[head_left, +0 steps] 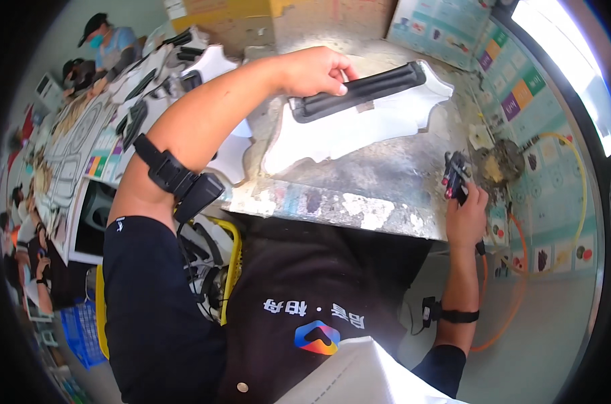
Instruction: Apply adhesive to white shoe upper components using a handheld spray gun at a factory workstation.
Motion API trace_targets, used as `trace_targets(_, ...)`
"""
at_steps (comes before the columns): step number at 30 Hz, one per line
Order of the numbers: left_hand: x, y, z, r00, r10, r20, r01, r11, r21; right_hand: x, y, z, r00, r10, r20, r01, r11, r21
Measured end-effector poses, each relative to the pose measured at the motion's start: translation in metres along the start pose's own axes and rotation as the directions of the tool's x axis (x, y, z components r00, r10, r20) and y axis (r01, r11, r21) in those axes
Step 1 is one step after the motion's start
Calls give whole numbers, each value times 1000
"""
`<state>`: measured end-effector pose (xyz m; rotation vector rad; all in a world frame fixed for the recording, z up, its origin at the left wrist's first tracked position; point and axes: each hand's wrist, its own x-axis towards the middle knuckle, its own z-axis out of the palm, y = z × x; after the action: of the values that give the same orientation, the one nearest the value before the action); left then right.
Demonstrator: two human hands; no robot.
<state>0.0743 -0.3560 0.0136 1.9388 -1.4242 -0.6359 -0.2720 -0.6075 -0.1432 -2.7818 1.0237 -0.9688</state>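
A long black padded strip (356, 92) with a raised rim lies along the upper edge of a white, irregularly cut sheet (359, 131) on the worktable. My left hand (319, 72) reaches across from the left, its thumb and fingers closed on the strip's far edge near its left end. At the table's right edge, my right hand (468, 212) is closed around a small black tool (456, 175) with metal and reddish parts. The hand hides the tool's lower part, and its exact kind cannot be made out.
The worn worktable (346, 202) ends just before my dark apron. An orange hose (523, 269) and a yellow hose (583, 202) hang at the right. A round, crusted dish (499, 161) stands beyond the tool. More black strips on white sheets (211, 64) lie left; a yellow basket (235, 269) stands below.
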Motion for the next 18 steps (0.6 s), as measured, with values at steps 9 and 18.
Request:
trace_targets(9,-30,-4,9,999,-36,26,41,977,-207,0,-3,0,999,16,43,-14,999,-38)
trace_targets(18,-58,-18,60,980,-80,181,120,967,-226,0,3,2,998,-26,59,27,999,-17)
